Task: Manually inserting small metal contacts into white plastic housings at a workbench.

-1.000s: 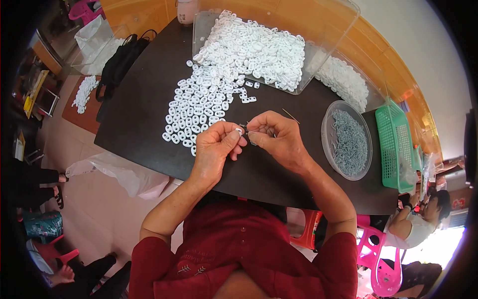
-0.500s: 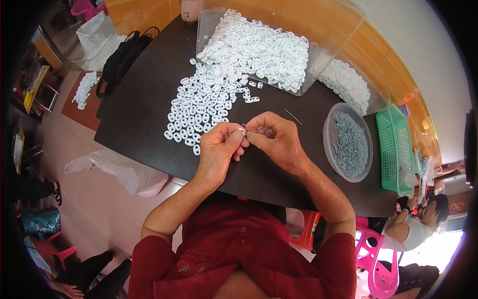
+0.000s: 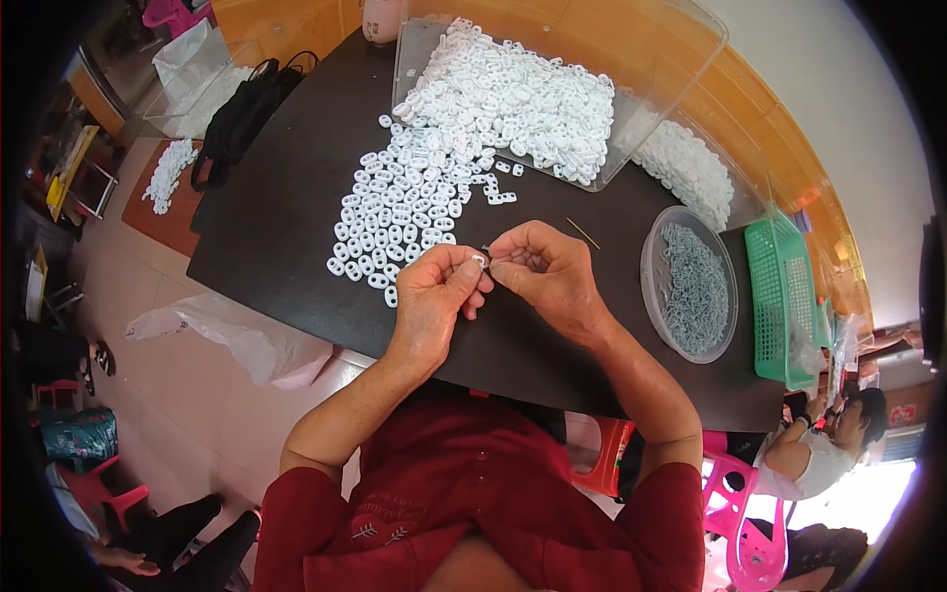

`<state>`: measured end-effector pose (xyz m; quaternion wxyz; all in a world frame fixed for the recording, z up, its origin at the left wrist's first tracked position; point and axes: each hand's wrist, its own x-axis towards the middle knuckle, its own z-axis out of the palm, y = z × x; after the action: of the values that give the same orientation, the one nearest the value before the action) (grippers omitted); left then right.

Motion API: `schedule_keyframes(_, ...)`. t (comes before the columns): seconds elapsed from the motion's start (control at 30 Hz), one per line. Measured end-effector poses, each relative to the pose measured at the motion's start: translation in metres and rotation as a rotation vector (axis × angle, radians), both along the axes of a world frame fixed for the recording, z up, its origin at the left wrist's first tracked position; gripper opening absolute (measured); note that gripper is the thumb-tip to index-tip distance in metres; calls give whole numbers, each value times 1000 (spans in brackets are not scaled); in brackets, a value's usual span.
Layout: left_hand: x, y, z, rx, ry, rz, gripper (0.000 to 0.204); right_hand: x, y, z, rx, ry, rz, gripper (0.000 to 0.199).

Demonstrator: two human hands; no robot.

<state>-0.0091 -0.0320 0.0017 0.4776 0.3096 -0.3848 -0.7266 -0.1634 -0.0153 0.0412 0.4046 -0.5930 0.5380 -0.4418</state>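
Note:
Over the near part of the dark table, my left hand (image 3: 430, 288) pinches a small white oval plastic piece (image 3: 480, 261) between thumb and fingertips. My right hand (image 3: 558, 282) meets it there, thumb and forefinger closed together at the piece's edge. A tiny dark tip shows above the fingers, but what the right fingers grip is too small and covered to name. Just beyond my left hand lie several rows of white two-hole oval pieces (image 3: 382, 235). They run back to a large heap of the same pieces (image 3: 523, 94) in a tilted clear bin (image 3: 631, 148).
A round clear tub (image 3: 646, 271) of small grey metal screws (image 3: 693, 291) stands at right, beside a green basket (image 3: 779, 296). A thin brown stick (image 3: 583, 233) lies left of the tub. A black bag (image 3: 242, 118) hangs over the table's left edge. Another person (image 3: 814, 449) sits at right.
Both hands stay together with the white piece between them; the fingers have barely shifted. The whole view has moved very slightly.

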Motion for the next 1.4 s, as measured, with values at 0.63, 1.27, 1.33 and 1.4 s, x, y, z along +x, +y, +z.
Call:
schedule_keyframes(0.63,-6,6,-2,-57,-48,95,8,7,-1,-3,21,-80,5,7)
schedule_keyframes(1.27,-1,8,3,-263,-207,136,16,5,-3,-4,75,-241,21,15)
schedule_keyframes(1.33,-2,8,1,-276,-237,145,15,6,-3,-6,86,-267,14,14)
schedule_keyframes(1.4,-3,9,-1,-282,-238,155,15,8,-3,-6,82,-248,0,14)
